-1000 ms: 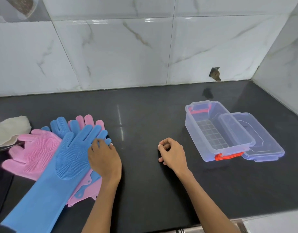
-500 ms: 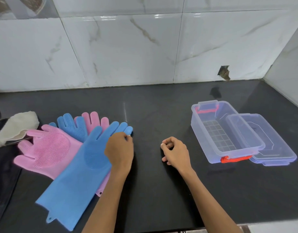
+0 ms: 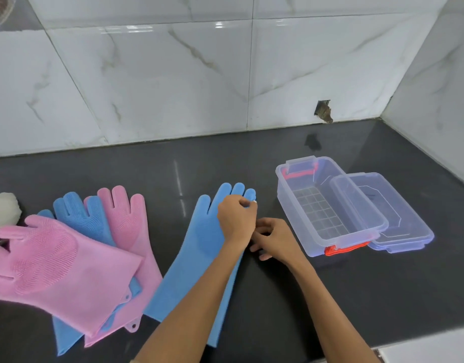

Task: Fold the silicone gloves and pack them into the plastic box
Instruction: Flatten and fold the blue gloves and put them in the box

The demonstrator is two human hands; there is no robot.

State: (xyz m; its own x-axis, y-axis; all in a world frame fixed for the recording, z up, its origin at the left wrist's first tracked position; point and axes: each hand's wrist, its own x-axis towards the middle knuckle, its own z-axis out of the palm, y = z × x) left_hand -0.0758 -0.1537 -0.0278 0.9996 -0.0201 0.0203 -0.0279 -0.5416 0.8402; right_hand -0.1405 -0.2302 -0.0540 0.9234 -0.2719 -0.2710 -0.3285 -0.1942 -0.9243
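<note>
A blue silicone glove [image 3: 199, 247] lies flat on the black counter, fingers pointing toward the wall. My left hand [image 3: 236, 218] pinches its fingers near the little-finger side. My right hand [image 3: 274, 239] rests just right of it, fingers curled, touching the counter at the glove's edge. To the left lies a pile: a pink glove [image 3: 50, 263] on top, a second blue glove [image 3: 79, 213] and another pink glove [image 3: 126, 218] beneath. The clear plastic box [image 3: 325, 205] with red latches stands open at the right, nothing inside.
The box's clear lid [image 3: 398, 218] leans against the box's right side. A whitish cloth [image 3: 3, 208] sits at the far left edge. Marble tile walls close the counter at the back and right. The counter's front edge runs at the bottom right.
My left hand has dragged the blue glove rightward off the pile to the middle of the counter. My right hand has come close against the left.
</note>
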